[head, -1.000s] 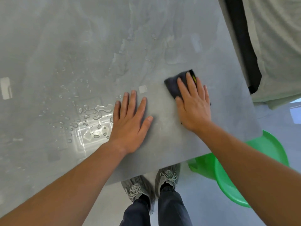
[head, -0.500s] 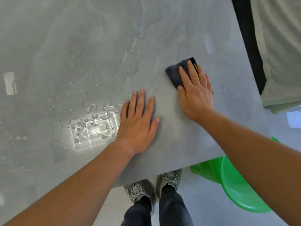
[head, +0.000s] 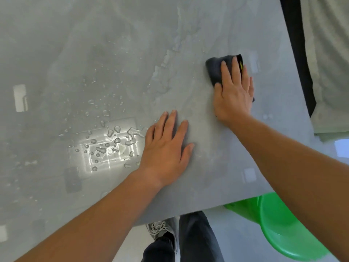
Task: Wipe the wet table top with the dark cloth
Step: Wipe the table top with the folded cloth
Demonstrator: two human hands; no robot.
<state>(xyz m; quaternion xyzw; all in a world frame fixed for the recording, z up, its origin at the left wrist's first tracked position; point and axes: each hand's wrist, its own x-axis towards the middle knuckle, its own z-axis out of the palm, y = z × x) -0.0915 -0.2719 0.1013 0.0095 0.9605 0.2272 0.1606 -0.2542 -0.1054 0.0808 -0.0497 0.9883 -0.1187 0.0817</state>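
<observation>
Cloth, dark grey and folded into a thick soft pad (head: 217, 69), lies on the far right part of a smooth, pale grey, stone-look table top (head: 113, 53), not far from the table's right edge. The person's right hand (head: 233, 91) lies flat on top of it, fingers (head: 226, 72) straight and close together, pointing away from the body. The hand presses the cloth down rather than gripping it; the far and left edges of the cloth show beyond the fingertips, and a small yellow tag peeks out beside them.

The cloth looks light, limp and absorbent, so it would likely bunch or unfold if dragged by one corner. A spread palm over its middle, as here, seems the best hold, and the slick wet surface should let it glide easily.

The left hand (head: 166, 150) rests open and empty, palm down, on the table nearer the body, fingers slightly fanned, seemingly as a brace. Both bare forearms reach in from the lower edge of the view.

Just to the left of the left hand, scattered water droplets and small puddles (head: 111, 142) glint in reflected light, well apart from the cloth. By the look of it, that wet patch is not yet wiped.

Below the table's near edge are a bright green plastic basin (head: 279, 229) on the floor, dark trousers and grey shoes.
</observation>
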